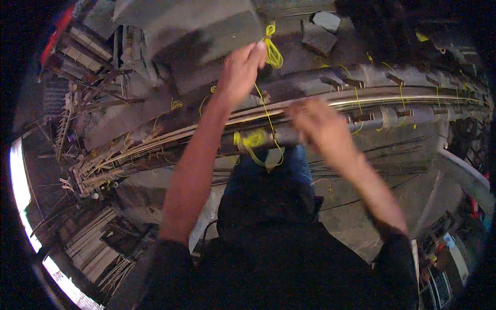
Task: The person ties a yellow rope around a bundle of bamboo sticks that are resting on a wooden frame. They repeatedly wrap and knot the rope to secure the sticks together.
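Note:
My left hand [243, 72] reaches out past the far side of a long beam-like frame, its fingers closed on a small looped hank of yellow cord [274, 56]. From there a yellow strand [267, 114] runs down across a bundle of long thin rods [243, 120] lying along the frame. My right hand [318, 121] is over the rods to the right of that strand; motion smears its fingers, so their grip cannot be made out. Nearer my body, a second coil of yellow cord [253, 138] hangs at the frame's near rail.
Short pegs [354, 82] stick out along the dark far rail [302, 85], and yellow ties [402, 95] cross the rods at several places. Timber racks [90, 54] stand at the far left. Stacked planks [95, 243] lie at the lower left. A pale flat stone-like piece [326, 21] sits beyond the frame.

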`<action>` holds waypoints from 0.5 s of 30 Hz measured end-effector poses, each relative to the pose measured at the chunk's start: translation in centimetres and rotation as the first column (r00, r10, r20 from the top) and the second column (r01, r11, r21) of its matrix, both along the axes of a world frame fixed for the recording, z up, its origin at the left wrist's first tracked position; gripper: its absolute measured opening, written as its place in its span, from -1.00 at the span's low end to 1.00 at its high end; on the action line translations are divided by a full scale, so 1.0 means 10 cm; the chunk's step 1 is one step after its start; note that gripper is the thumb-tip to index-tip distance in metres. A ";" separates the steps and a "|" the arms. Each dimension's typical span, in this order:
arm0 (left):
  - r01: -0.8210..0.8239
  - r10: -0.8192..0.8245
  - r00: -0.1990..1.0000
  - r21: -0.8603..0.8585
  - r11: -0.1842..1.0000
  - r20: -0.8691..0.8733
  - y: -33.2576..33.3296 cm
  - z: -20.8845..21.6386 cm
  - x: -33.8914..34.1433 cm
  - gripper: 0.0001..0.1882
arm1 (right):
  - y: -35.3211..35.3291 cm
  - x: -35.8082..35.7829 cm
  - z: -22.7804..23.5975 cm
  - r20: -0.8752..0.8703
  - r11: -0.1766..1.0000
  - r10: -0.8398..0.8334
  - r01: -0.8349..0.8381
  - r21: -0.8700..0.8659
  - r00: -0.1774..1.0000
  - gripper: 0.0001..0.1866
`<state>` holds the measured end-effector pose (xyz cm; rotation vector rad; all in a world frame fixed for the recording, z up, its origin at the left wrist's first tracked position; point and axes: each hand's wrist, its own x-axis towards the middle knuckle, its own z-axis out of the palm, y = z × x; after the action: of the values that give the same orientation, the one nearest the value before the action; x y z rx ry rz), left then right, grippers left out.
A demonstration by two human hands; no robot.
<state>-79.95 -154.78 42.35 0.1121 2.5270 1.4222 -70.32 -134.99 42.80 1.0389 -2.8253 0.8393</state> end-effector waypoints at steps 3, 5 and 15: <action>-0.095 0.047 0.922 0.107 0.990 0.384 -0.10 -0.82 -0.34 -0.57 | 0.08 -0.18 0.19 0.042 0.975 0.002 -0.011 0.222 0.999 -0.73; 0.015 -0.029 0.935 0.042 0.999 0.355 -0.23 -0.83 -0.35 -0.56 | 0.09 -0.07 0.47 0.097 0.975 -0.106 0.084 0.206 0.990 -0.71; 0.047 -0.033 0.988 0.092 0.995 -0.152 -2.16 -0.08 0.33 -0.69 | -0.87 1.42 -0.42 0.754 0.760 -0.420 0.650 -0.012 0.505 -0.62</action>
<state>-76.63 -176.34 41.57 0.2963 2.5573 1.5742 -56.14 -143.70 38.60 -0.3797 -3.0602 1.7847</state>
